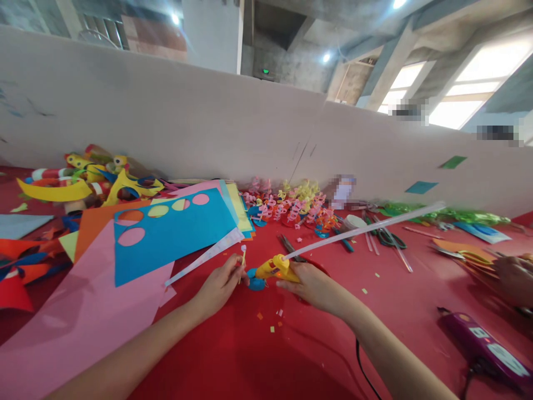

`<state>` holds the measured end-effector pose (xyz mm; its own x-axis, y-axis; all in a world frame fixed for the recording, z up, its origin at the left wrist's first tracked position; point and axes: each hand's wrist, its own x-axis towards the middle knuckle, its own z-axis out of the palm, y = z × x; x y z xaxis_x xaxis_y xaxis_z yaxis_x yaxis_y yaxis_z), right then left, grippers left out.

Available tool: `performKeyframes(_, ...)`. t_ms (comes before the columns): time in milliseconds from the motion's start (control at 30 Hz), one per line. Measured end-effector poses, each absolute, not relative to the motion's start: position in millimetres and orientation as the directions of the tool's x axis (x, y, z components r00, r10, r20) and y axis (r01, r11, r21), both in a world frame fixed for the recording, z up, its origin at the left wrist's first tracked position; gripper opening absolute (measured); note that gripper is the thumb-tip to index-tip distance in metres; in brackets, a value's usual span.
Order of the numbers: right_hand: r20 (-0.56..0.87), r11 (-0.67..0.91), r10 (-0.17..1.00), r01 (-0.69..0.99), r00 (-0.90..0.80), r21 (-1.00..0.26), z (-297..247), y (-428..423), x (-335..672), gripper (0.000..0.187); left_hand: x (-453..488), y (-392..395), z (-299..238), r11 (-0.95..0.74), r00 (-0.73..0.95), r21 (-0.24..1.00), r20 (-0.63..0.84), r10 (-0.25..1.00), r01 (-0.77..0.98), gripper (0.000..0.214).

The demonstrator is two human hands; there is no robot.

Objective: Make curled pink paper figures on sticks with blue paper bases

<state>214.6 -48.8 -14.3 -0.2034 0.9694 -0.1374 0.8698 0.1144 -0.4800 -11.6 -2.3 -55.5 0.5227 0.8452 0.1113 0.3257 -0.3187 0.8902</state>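
My right hand (313,284) is wrapped round a yellow glue gun (275,268) whose long white glue stick (366,228) juts up to the right. The gun's nozzle points left at a small blue paper piece (255,283) on the red table. My left hand (220,284) pinches a thin yellow stick with a white tip (243,255) just above that blue piece.
Blue paper with round holes (170,230), pink (79,322) and orange sheets lie at left. Small pink and yellow paper figures (291,205) stand by the partition wall. Scissors (389,236), a purple glue gun (478,344) and another person's hand (514,278) are at right.
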Motion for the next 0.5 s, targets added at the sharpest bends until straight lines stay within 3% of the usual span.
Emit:
performKeyframes(300, -0.191, 0.029, 0.968, 0.827, -0.163, -0.561, -9, -48, 218, 0.031, -12, -2, -55, -0.309, 0.536, 0.891, 0.091, 0.840, 0.333, 0.017)
performKeyframes(500, -0.306, -0.281, 0.952, 0.473, 0.026, -0.835, -4, -58, 259, 0.042, -12, -3, -55, -0.310, 0.552, 0.899, 0.096, 0.828, 0.309, 0.021)
